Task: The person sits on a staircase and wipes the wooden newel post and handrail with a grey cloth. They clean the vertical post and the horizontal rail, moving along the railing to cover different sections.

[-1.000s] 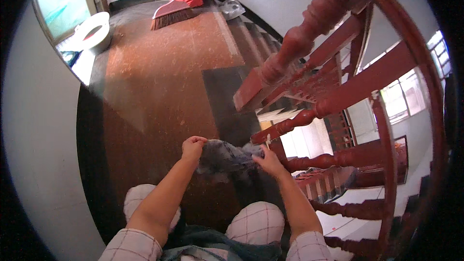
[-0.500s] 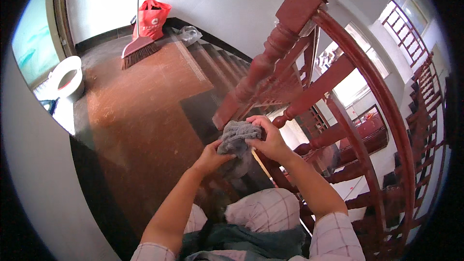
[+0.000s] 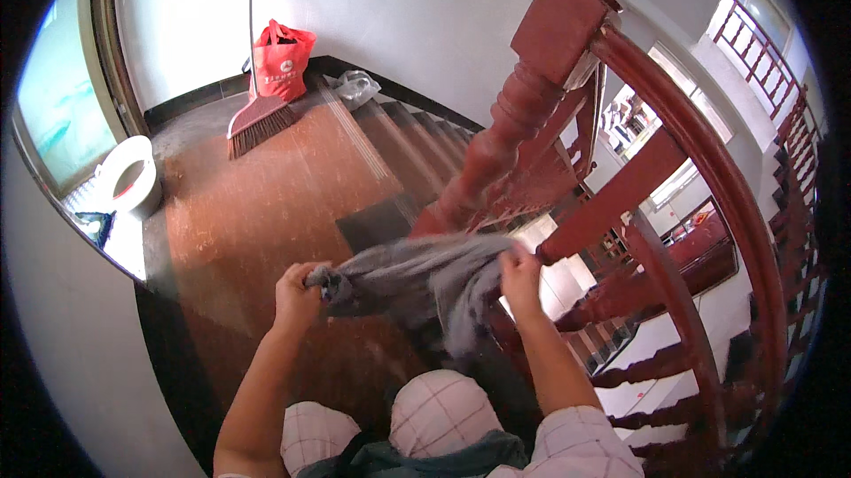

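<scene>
A grey cloth [image 3: 417, 279] is stretched between both my hands in front of a dark red wooden newel post [image 3: 510, 137]. My left hand [image 3: 297, 294] grips the cloth's bunched left end. At the right end, my right hand [image 3: 521, 280] holds the cloth close to the post's base and a red baluster [image 3: 612, 212]; a loose part of the cloth hangs down below it. My knees in checked trousers [image 3: 443, 416] show at the bottom.
A red-brown landing floor [image 3: 266, 203] spreads ahead, with steps [image 3: 417, 137] going off beside the white wall. A broom [image 3: 257, 115], a red bag [image 3: 282, 62] and a clear plastic bag [image 3: 355, 86] stand at the far wall. A white bucket [image 3: 128, 178] sits left. The red railing [image 3: 709, 194] curves right.
My hands have moved apart and pulled the bunched cloth out into a long strip. The view has tilted up toward the newel post.
</scene>
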The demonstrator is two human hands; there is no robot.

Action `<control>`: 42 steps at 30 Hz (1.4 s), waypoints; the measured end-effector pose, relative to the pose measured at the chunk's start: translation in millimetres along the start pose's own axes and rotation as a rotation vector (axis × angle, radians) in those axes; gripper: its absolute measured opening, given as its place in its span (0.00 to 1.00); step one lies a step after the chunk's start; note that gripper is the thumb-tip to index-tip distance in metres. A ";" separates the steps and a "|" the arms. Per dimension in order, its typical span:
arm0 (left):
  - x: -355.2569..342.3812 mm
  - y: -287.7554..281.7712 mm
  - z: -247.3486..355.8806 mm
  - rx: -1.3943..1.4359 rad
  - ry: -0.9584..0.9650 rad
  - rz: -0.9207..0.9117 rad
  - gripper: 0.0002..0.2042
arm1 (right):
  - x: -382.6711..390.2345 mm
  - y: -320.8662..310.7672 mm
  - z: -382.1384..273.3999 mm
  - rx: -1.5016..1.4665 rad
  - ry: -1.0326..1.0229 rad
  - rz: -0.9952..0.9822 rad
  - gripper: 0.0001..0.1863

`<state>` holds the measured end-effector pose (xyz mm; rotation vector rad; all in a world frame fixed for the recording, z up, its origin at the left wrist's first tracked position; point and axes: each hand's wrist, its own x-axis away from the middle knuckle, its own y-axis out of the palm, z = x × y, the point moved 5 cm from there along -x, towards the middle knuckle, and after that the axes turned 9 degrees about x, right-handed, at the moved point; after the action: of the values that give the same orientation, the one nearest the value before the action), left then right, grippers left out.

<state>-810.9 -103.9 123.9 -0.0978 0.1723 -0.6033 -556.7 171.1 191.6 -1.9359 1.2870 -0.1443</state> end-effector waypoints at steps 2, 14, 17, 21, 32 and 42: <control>-23.5 13.1 41.1 0.307 -0.023 -0.017 0.15 | -32.1 -29.1 -45.3 -0.183 0.024 0.233 0.20; -162.6 218.7 173.3 0.510 0.504 -0.450 0.39 | -168.5 13.6 -37.0 -0.453 -0.094 0.423 0.29; -185.8 245.9 169.8 0.308 0.419 -0.612 0.41 | -180.1 15.8 -18.0 -0.809 0.173 0.296 0.30; -212.8 261.1 163.6 0.255 0.161 -0.935 0.39 | -191.9 18.0 -5.0 -0.660 0.215 0.301 0.32; -223.0 281.6 178.5 0.231 -0.040 -1.190 0.34 | -166.1 17.9 -23.9 -0.478 0.354 0.421 0.32; -260.8 307.8 154.4 0.102 0.071 -1.774 0.34 | -118.1 77.4 3.5 0.223 -0.300 0.731 0.26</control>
<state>-821.8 303.8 266.3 -0.1142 0.0827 -2.3827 -668.0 256.6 175.1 -1.1537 1.6001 0.3441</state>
